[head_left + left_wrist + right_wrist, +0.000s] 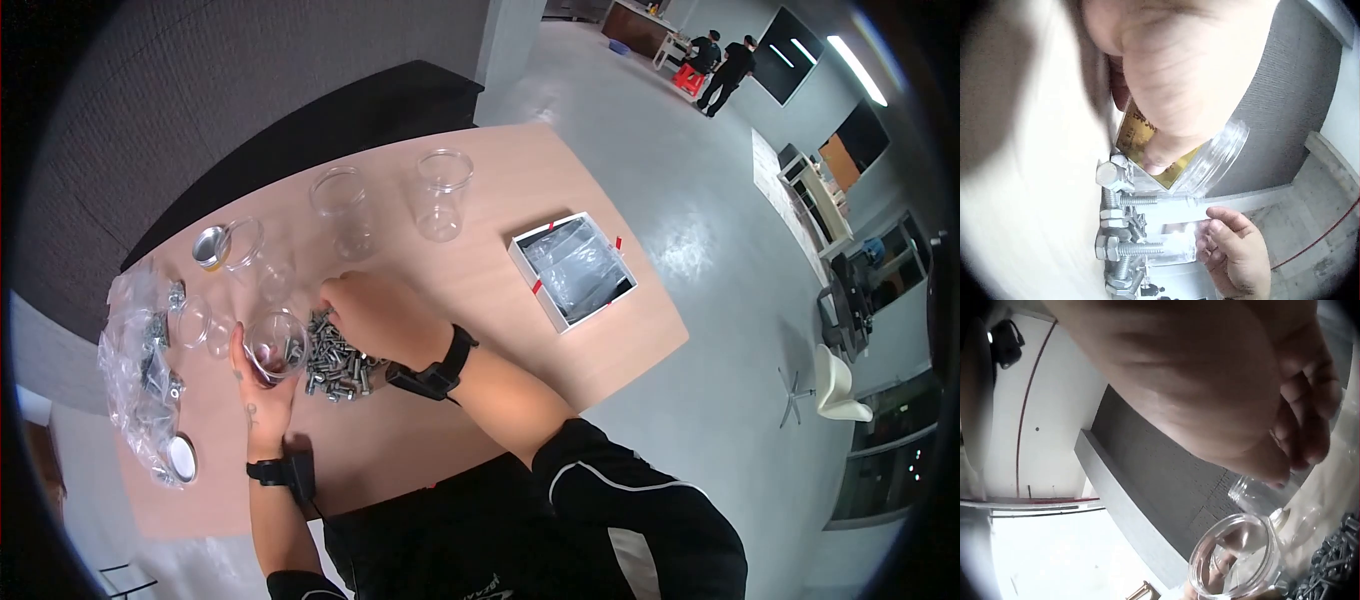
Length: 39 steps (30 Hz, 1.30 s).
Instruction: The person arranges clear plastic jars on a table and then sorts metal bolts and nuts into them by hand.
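My left hand (265, 398) grips a clear plastic jar (290, 318) at the table's left side. In the left wrist view its thumb presses on the jar's gold label (1138, 139). The right wrist view shows the open mouth of this jar. Right beside it lies a heap of metal bolts (340, 365), some with nuts on them. My right hand (375, 315) is over the heap's far edge, its fingers bent inward. In the left wrist view that hand's (1235, 253) thumb and fingertips are close together; I cannot tell whether they hold a bolt.
Two clear jars (440, 195) stand at the far side of the table (490, 350). More clear jars and a metal lid (210, 246) are at the left, near a crumpled plastic bag (130, 380). Another lid (182, 458) lies close by. A white box (575, 270) sits at the right.
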### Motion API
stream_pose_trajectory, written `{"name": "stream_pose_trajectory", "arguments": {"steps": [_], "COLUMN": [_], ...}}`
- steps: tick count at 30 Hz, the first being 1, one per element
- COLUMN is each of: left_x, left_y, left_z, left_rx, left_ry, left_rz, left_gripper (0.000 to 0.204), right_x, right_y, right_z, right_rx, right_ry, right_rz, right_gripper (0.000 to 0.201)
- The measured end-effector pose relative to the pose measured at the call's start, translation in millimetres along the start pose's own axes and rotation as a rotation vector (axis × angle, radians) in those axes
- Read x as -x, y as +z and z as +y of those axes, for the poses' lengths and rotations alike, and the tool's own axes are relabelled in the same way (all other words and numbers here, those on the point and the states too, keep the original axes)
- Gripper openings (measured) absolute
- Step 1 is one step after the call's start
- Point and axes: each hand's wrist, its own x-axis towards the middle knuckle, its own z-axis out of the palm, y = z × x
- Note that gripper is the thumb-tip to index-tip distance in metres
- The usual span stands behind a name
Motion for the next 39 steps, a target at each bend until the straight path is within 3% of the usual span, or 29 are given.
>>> {"name": "stream_pose_trajectory", "arguments": {"steps": [2,5,8,10,11,13,15,17,20,23,26,32,36,39], "left_x": [0,1,-2,1,0,-1,-3,-5,-6,-8,-8,-9,-9,-9], "left_y": [-2,0,-3,-7,-4,-4,-5,-9,-4,-2,-4,-7,-6,-6], "left_z": [1,4,-7,-11,-5,-2,-14,-17,-14,-4,-7,-11,-10,-10], "left_rx": [0.003,0.023,0.022,-0.008,-0.022,-0.066,-0.114,-0.154,-0.009,-0.021,0.036,0.019,0.019,-0.006], "left_ry": [-0.038,-0.053,-0.071,-0.126,-0.098,-0.039,0.016,0.016,0.008,0.086,-0.011,0.035,0.028,0.041], "left_rz": [-0.006,-0.002,-0.001,0.003,0.003,0.005,-0.007,0.0,-0.024,-0.019,-0.026,-0.068,-0.061,-0.056], "left_gripper": [0.114,0.113,0.113,0.114,0.114,0.115,0.115,0.114,0.113,0.114,0.114,0.115,0.114,0.114], "right_x": [2,6,13,16,18,19,8,6,7,5,9,22,18,18], "right_y": [-3,-5,2,17,24,27,10,8,3,-5,-10,14,16,20], "right_z": [3,4,1,-2,-2,7,3,12,23,15,3,0,-7,-4], "right_rx": [0.03,0.074,0.154,0.104,0.076,0.033,0.048,0.085,-0.032,0.002,-0.072,-0.024,0.14,0.092], "right_ry": [-0.011,0.007,-0.121,0.04,0.028,0.035,0.052,0.028,0.017,0.05,0.092,-0.012,0.042,0.015], "right_rz": [0.022,-0.128,-0.198,-0.339,-0.356,-0.303,-0.393,-0.315,-0.29,-0.383,-0.557,-0.597,-0.664,-0.585], "right_gripper": [0.009,0.009,0.012,0.01,0.01,0.012,0.017,0.021,0.023,0.02,0.019,0.021,0.018,0.005]}}
